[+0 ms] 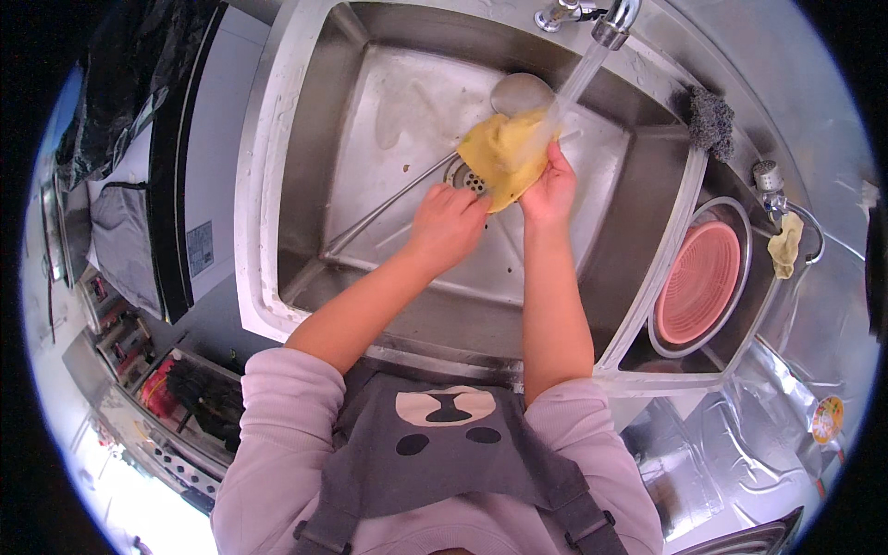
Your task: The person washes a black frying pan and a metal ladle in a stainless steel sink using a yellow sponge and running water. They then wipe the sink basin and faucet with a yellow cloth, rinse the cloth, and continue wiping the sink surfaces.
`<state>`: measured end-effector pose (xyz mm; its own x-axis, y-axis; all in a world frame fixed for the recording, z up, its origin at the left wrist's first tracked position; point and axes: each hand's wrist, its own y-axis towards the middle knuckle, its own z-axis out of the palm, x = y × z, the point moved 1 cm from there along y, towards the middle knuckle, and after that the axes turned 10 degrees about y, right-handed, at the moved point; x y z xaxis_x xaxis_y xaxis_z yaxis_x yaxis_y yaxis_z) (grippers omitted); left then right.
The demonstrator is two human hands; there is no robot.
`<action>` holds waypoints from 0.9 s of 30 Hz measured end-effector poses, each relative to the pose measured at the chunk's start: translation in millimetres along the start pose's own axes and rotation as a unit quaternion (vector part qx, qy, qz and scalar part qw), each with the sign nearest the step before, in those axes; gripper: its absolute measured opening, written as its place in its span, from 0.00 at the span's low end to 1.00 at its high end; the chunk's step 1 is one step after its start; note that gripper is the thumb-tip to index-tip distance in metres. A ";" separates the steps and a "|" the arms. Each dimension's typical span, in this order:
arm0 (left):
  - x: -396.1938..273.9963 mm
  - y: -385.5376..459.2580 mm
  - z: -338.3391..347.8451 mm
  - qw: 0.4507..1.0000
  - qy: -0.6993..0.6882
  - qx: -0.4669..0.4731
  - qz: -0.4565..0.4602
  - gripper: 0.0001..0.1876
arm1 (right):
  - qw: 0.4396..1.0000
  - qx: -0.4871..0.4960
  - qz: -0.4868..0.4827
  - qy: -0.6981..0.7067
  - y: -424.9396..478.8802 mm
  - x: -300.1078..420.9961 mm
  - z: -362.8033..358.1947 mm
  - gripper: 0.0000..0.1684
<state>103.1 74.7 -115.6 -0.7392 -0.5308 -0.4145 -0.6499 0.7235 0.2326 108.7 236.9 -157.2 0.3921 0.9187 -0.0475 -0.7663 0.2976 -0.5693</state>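
Note:
Both my hands hold a wet yellow cleaning cloth (503, 149) above the drain of a stainless steel sink basin (416, 97). My left hand (451, 225) pinches its lower edge with curled fingers. At the right edge, my right hand (551, 186) grips it, thumb on top. A stream of water (577, 76) from the chrome faucet (612, 31) runs onto the cloth. Underneath lies a long metal handle (388, 202), slanting across the basin. Beyond the cloth shows a round metal piece (522, 94), perhaps a ladle's bowl; the cloth hides any join.
A steel wool scrubber (712, 123) sits on the right ledge. In the smaller right basin stands a pink plastic colander (699, 283) inside a metal bowl (737, 215). A pale cloth (785, 245) hangs by a second faucet (770, 182). Left of the sink is a white, black-edged cabinet (220, 152).

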 end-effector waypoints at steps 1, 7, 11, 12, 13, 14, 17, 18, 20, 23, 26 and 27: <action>-1.2 -1.7 -1.4 0.999 -0.034 -0.004 0.005 0.08 | 1.000 0.030 -0.003 0.008 1.5 1.0 2.4 0.18; -7.2 16.5 -4.1 0.976 -0.156 -0.024 -0.154 0.12 | 0.997 0.077 0.013 0.025 0.8 7.5 23.4 0.19; -25.4 50.1 2.9 0.904 -0.294 0.057 -0.305 0.16 | 0.992 0.103 0.013 0.065 1.4 3.7 29.4 0.19; -28.6 55.8 4.1 0.874 -0.332 0.121 -0.335 0.17 | 0.992 0.105 0.013 0.069 2.8 2.9 31.8 0.18; -29.7 59.7 6.2 0.884 -0.315 0.100 -0.330 0.18 | 0.992 0.107 0.013 0.072 4.6 2.4 34.5 0.18; -30.0 63.1 8.2 0.894 -0.298 0.080 -0.326 0.18 | 0.991 0.108 0.013 0.076 6.8 1.9 37.5 0.17; -27.4 71.4 10.6 0.922 -0.261 0.026 -0.286 0.17 | 0.988 0.139 -0.010 0.064 19.3 6.7 49.3 0.17; -25.7 73.5 10.5 0.931 -0.249 0.009 -0.268 0.16 | 0.987 0.145 -0.005 0.061 23.3 7.4 55.0 0.16; -22.0 76.6 11.8 0.923 -0.263 -0.005 -0.280 0.14 | 0.986 0.157 0.004 0.057 30.0 8.4 65.3 0.16; -19.3 77.1 6.4 0.916 -0.275 0.027 -0.290 0.11 | 0.988 0.142 -0.020 0.063 36.2 8.7 66.2 0.17; -12.8 73.7 10.5 0.896 -0.326 0.080 -0.289 0.11 | 0.987 0.153 0.000 0.054 35.5 5.9 59.7 0.17; -11.0 74.2 11.3 0.886 -0.350 0.098 -0.287 0.11 | 0.987 0.150 -0.002 0.051 34.2 4.8 58.9 0.17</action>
<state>65.0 139.3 -103.7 0.0388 -0.4824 -0.8751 -0.7898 0.5217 -0.3226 54.3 266.8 -128.5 0.4334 0.8909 -0.1361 -0.8746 0.3793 -0.3019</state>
